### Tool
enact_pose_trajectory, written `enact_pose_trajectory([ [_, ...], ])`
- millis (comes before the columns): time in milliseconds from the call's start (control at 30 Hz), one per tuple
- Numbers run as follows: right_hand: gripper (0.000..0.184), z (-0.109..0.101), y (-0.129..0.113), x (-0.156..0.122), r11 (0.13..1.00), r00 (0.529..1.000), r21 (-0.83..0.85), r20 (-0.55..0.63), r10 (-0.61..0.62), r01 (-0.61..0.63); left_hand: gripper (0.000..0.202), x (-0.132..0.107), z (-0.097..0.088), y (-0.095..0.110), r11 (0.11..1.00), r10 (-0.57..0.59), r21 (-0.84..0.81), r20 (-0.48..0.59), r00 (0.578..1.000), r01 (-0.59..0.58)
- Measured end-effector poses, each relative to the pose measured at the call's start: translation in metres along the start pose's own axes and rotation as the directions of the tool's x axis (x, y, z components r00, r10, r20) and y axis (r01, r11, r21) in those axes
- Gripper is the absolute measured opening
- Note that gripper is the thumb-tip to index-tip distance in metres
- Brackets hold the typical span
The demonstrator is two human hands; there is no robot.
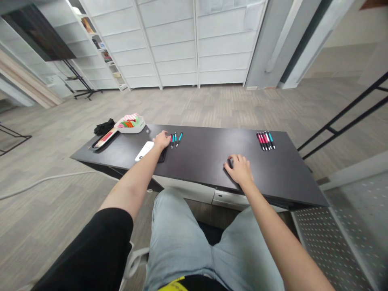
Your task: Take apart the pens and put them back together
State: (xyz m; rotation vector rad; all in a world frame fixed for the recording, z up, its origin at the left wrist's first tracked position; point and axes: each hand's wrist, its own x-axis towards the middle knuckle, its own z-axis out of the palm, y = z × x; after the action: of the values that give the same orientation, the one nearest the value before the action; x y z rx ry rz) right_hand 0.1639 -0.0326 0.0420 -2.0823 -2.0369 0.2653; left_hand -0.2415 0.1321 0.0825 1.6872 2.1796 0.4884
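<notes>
Light-blue denim-covered legs (177, 238) face a dark rectangular table (206, 151). The left hand (162, 140) curls beside slim pink and teal pens (176, 139); whether it grips one, I cannot tell. The right hand (240, 167) bends over the table, its grip unclear. Farther right lies a row of slender pink, white and teal pens (265, 141).

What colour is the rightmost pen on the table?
The rightmost pen is mostly teal, seen best in the head view.

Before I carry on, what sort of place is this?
Probably an office or workroom: there is a dark desk with pens lined up, a large screen on a stand, and narrow shelves.
</notes>
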Motion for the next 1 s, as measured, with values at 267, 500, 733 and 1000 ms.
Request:
enact_pose_trajectory([
  [267,0.032,0.015,0.008,0.003,0.998,0.998,0.059,-0.051,-0.027,0.030,0.064,0.028,0.019,0.014,0.981,-0.083,0.174,-0.021,0.996,0.086],
  [500,0.020,0.020,0.013,0.004,0.995,0.995,0.085,-0.092,-0.049,0.057,0.062,0.046,0.025,0.032,0.964,-0.064,0.262,0.043,0.997,0.051],
  [733,0.018,0.019,0.011,0.004,0.995,0.996,0.087,-0.089,-0.030,0.037,0.064,0.044,0.023,0.035,0.956,-0.031,0.291,0.011,0.999,0.026],
  [1000,0.021,0.016,0.009,0.003,0.997,0.998,0.079,-0.061,-0.019,0.023,0.035,0.033,0.049,0.055,0.907,0.192,0.367,0.070,0.979,-0.205],
])
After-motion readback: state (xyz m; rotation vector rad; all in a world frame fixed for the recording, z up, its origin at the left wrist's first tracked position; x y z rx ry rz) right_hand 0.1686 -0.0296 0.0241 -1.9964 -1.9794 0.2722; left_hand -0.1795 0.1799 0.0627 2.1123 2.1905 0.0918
